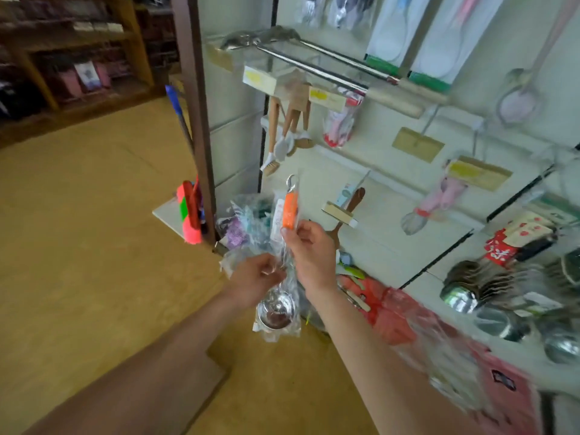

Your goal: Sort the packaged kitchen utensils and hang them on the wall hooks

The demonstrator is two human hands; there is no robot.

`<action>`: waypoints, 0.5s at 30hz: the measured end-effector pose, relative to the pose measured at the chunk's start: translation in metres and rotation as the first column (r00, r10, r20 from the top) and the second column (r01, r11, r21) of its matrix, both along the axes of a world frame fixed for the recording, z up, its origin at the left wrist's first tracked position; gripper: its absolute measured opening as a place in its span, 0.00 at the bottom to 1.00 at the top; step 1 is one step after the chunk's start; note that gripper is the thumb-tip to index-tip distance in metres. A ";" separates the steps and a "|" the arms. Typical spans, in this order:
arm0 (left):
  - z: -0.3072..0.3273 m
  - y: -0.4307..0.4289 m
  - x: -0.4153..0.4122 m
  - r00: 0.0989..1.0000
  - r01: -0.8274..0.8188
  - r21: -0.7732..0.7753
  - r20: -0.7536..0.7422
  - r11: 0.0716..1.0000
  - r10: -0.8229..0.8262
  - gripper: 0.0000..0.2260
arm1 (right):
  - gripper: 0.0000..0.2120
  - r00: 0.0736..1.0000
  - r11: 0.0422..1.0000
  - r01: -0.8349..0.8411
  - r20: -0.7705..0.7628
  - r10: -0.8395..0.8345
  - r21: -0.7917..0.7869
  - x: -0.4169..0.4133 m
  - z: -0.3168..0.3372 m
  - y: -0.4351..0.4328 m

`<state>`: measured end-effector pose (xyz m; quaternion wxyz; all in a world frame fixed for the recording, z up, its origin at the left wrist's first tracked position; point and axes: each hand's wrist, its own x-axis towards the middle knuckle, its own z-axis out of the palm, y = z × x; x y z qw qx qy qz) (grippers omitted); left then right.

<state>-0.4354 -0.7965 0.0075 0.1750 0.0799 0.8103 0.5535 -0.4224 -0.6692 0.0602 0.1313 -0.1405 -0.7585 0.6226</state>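
While I am reaching both bare forearms forward, my left hand [257, 277] is curling its fingers round the middle of a packaged utensil [282, 265], gripping the clear wrapper just above the steel bowl [274, 312] that is hanging at the bottom. My right hand [310, 249] is pinching the same packet higher up, at the lower end of its orange handle [290, 211], and the packet is standing roughly upright between the two hands, in the air above the tan floor [78, 246].

Just beyond the hands, a heap of clear packets [248, 221] is lying at the foot of the wall. To the right, a red plastic bag [386, 309] is sitting low down, blurred, and a row of steel ladles [470, 287] is resting beside it.

Further back, the pale wall panel [392, 240] is carrying hooks with tan price tags. A tagged hook [340, 211] is sticking out near my right hand. A pink packaged utensil [439, 199] is hanging to its right. Higher up, wooden-handled brushes [288, 133] are dangling, and long steel ladles [314, 61] are lying across the top hooks.

At the left, a pink and green broom [188, 215] is leaning against a brown post, and dark wooden shelves [72, 58] are standing far across the room.
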 end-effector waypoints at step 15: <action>-0.004 0.307 0.134 0.936 0.351 -0.120 0.049 0.929 -0.348 0.05 | 0.07 0.944 0.933 0.329 0.089 -0.319 -0.148 0.181 -0.022 0.292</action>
